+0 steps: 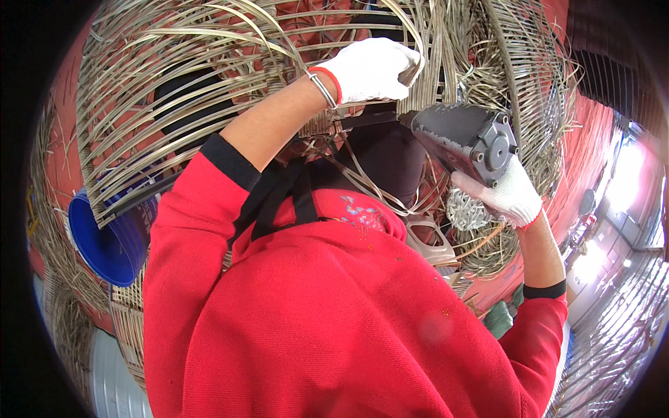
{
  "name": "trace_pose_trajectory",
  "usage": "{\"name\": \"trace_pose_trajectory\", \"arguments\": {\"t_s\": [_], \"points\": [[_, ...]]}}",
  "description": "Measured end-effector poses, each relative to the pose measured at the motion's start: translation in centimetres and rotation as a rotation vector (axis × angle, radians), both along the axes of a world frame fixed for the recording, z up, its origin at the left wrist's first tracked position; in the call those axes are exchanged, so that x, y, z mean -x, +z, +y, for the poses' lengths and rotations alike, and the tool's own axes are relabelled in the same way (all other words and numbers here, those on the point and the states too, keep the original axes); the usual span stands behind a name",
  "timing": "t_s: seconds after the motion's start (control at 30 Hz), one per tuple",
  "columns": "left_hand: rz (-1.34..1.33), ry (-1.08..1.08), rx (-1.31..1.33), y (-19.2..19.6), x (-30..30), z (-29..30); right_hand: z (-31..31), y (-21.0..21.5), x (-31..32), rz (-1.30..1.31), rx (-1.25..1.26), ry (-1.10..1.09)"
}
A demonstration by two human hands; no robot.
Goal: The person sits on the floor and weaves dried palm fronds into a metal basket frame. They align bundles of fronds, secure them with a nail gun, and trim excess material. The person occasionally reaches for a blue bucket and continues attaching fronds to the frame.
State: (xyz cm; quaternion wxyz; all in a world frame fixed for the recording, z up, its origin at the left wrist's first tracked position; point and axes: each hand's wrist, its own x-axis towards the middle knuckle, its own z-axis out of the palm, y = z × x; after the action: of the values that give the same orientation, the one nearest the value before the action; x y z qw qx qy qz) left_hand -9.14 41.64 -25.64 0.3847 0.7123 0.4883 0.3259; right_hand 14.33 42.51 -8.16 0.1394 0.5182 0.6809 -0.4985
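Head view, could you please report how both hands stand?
Left hand at the pale slats. Right hand gripping dark power tool, nose near slats. Loose strips close by.

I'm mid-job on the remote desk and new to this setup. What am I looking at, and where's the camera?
There is no robot here, just a person working by hand. The single picture comes from a wide fisheye camera on their head, looking down, so straight edges bend and the person's red top fills the lower part. The left gloved hand is at some pale strips; its exact grip is unclear. The right gloved hand holds a bulky dark tool. A blue bucket is on the left, with tangled strips on the right.
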Motion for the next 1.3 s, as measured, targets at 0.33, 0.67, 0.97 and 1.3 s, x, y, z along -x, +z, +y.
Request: {"name": "trace_pose_trajectory", "arguments": {"t_s": [0.33,0.67,0.97,1.3], "points": [[-0.008,0.009,-0.052,-1.2,-0.2,0.2,0.7,0.5,1.4,-0.097,-0.033,0.113],[0.001,0.002,-0.036,-1.3,-0.3,0.4,1.6,0.4,2.2,-0.122,-0.034,0.211],[0.005,0.078,-0.01,-0.6,-0.7,-0.1,1.1,-0.1,1.2,0.043,0.003,0.169],[0.08,0.478,-0.096,4.0,-1.5,-9.7,-5.1,-4.8,-16.2,0.062,-0.153,-0.807]]}}
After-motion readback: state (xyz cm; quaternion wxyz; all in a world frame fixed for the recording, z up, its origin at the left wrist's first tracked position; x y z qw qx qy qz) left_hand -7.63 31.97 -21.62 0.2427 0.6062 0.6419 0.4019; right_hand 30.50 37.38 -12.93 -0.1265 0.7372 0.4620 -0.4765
